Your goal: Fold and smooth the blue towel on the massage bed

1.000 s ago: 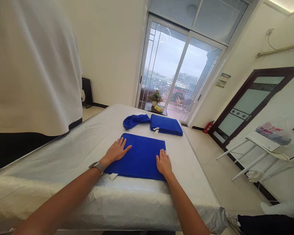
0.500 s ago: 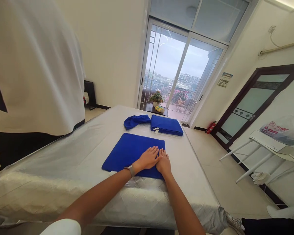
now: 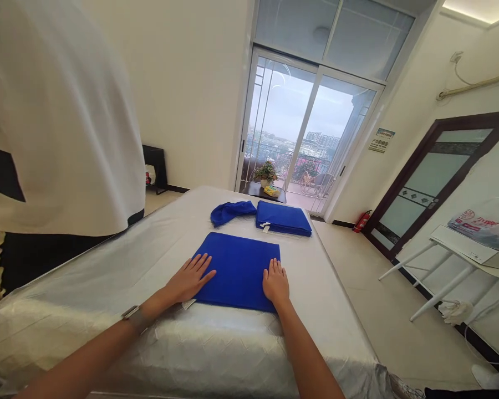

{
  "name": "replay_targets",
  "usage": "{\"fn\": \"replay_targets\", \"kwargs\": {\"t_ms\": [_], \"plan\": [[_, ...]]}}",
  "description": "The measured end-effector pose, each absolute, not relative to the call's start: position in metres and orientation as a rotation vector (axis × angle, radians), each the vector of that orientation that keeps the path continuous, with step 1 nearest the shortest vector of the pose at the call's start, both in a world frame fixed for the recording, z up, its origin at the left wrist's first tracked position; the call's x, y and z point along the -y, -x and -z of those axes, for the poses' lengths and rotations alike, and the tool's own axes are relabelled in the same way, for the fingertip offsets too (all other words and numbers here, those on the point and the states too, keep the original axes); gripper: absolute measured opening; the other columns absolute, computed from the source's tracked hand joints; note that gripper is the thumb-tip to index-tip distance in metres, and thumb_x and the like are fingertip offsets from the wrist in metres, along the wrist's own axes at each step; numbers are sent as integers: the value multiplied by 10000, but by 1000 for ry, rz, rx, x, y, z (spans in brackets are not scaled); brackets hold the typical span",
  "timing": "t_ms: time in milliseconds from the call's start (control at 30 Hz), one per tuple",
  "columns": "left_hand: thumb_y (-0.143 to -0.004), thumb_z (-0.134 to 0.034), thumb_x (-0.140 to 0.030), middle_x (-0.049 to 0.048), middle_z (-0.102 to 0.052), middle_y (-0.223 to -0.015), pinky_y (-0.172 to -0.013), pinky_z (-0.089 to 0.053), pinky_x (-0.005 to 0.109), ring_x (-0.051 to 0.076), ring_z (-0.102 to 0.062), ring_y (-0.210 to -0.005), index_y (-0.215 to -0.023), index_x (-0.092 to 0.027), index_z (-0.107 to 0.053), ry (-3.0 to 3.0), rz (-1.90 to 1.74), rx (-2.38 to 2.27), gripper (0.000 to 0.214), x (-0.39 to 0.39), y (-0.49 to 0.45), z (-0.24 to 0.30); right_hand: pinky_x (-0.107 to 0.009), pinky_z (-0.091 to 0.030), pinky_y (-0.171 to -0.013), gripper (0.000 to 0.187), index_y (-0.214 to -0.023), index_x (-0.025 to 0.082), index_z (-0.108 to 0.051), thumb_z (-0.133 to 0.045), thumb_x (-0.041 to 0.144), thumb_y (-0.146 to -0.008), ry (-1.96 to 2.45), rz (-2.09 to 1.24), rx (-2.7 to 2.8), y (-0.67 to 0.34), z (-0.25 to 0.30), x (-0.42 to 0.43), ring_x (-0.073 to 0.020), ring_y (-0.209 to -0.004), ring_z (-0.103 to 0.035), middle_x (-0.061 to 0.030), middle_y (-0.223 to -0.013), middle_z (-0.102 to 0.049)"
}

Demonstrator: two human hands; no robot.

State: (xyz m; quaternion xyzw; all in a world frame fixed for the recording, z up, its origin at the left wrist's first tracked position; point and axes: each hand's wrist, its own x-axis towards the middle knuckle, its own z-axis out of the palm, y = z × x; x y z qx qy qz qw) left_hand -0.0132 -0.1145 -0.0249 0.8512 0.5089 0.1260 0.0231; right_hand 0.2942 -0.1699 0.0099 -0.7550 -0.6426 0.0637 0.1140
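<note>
Here, a flat, folded rectangle of bright blue cloth (image 3: 237, 269) lies on the plastic-wrapped white mattress (image 3: 108, 288), near its front edge, with its longer side running left to right across the person's body. The two hands sit at opposite ends of that long side. The left hand (image 3: 189, 280) rests palm down at the near left corner, heel on the mattress, fingers (image 3: 203, 266) spread and angled inward over the cloth's edge. The right hand (image 3: 275, 284) lies flat on the near right corner, fingers together and pointing straight away. Neither hand grips anything; both are laid out flat and press on the fabric, so the cloth spans the gap between them, and each hand is about equally close to its own corner. A small white tag (image 3: 188, 304) pokes out by the left palm, and a wristwatch (image 3: 132, 313) sits on the left forearm. Farther away on the mattress, well apart from the hands, are a neat stack of folded blue cloths (image 3: 283, 218) and, just left of it, a crumpled blue cloth (image 3: 232, 211). Another person in a white shirt (image 3: 62, 127) stands at the mattress's left side.
</note>
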Motion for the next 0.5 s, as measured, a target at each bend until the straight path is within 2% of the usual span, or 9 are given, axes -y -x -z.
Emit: {"fn": "replay_targets", "kwargs": {"t_ms": [167, 300, 433, 500], "plan": [[-961, -212, -686, 119, -267, -1637, -1212, -192, 503, 296, -216, -1522, -1573, -195, -272, -2577, -365, -1696, 787, 129, 19, 22, -397, -100, -1237, 596, -1566, 62, -290, -208, 297, -1024, 2191, -57, 1913, -289, -24, 179, -205, -1525, -189, -116, -1632, -271], [-951, -201, -700, 115, -284, -1631, -1210, -202, 500, 300, -235, -1516, -1569, -186, -278, -2579, -370, -1692, 807, 131, 12, 16, -392, -71, -1245, 581, -1554, 74, -333, -239, 275, -1017, 2108, 66, 1959, -282, -35, 205, -207, -1524, -198, -110, -1620, -302], [-948, -205, -703, 127, -278, -1629, -1214, -206, 502, 300, -231, -1517, -1566, -148, -264, -2558, -345, -1702, 833, 129, 13, 18, -399, -148, -1242, 604, -1567, 81, -293, -225, 354, -1033, 2132, -79, 1928, -276, -26, 235, -216, -1524, -198, -97, -1629, -266], [-959, -226, -675, 125, -274, -1630, -1210, -215, 513, 298, -227, -1518, -1564, -166, -277, -2579, -339, -1694, 792, 126, 17, 21, -408, -166, -1241, 616, -1573, 89, -274, -235, 386, -1034, 2143, -166, 1925, -275, -19, 243, -217, -1527, -185, -91, -1636, -235]]}}
